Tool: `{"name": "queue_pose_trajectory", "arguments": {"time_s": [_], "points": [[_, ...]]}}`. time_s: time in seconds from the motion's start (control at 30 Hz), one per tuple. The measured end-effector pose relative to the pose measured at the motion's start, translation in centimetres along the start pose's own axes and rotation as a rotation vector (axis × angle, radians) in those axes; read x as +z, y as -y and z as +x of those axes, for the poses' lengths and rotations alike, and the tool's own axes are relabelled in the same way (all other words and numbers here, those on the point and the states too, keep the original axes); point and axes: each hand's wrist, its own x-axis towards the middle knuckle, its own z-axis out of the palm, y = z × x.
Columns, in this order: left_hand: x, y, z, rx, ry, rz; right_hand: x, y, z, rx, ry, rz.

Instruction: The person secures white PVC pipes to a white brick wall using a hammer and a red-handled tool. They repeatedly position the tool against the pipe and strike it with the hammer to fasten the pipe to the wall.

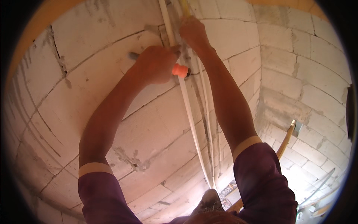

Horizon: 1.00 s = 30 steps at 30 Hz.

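Observation:
Raised against a pale block wall, my left hand [156, 65] is closed in a fist beside a white pipe [188, 108]. From its near side sticks an orange-pink ribbed cylinder [180, 70] with a dark end, overlapping the pipe. A blurred grey end [133, 56] juts out on the hand's left; whether both belong to one tool is hidden. Higher up and to the right, my right hand [194, 33] is closed, just right of the pipe. A yellow strip [185, 7] rises above its fingers; what they grip is hidden.
A second thin white pipe [207, 112] runs beside a dark groove [201, 100] in the block wall [156, 119]. Another wall [298, 71] meets it at the right corner. A wooden pole [286, 140] leans there, and a grey rod [319, 186] slants at lower right.

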Motion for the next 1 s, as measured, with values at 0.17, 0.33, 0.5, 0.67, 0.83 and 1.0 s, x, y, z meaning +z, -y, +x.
{"name": "queue_pose_trajectory", "arguments": {"time_s": [0.17, 0.33, 0.5, 0.67, 0.83, 1.0], "points": [[0.2, 0.5, -0.5, 0.015, 0.011, 0.061, -1.4, 0.1, -0.4, -0.009, 0.111, 0.024], [-0.3, -0.2, 0.2, -0.017, 0.089, 0.075, -1.0, 0.3, 0.4, -0.097, -0.154, -0.008], [0.6, 0.3, -0.4, 0.026, -0.044, 0.05, -0.2, -1.7, 0.8, -0.114, 0.056, -0.069], [-0.7, 0.0, -0.1, -0.03, 0.116, 0.101, -2.1, 1.9, -0.8, -0.048, -0.049, -0.022], [0.1, 0.2, 0.3, 0.028, 0.059, 0.116, 0.4, -2.0, 0.3, -0.132, -0.051, -0.047], [0.0, 0.7, -0.5, 0.018, 0.047, 0.115, -0.8, -0.7, -0.2, 0.014, 0.016, 0.06]]}}
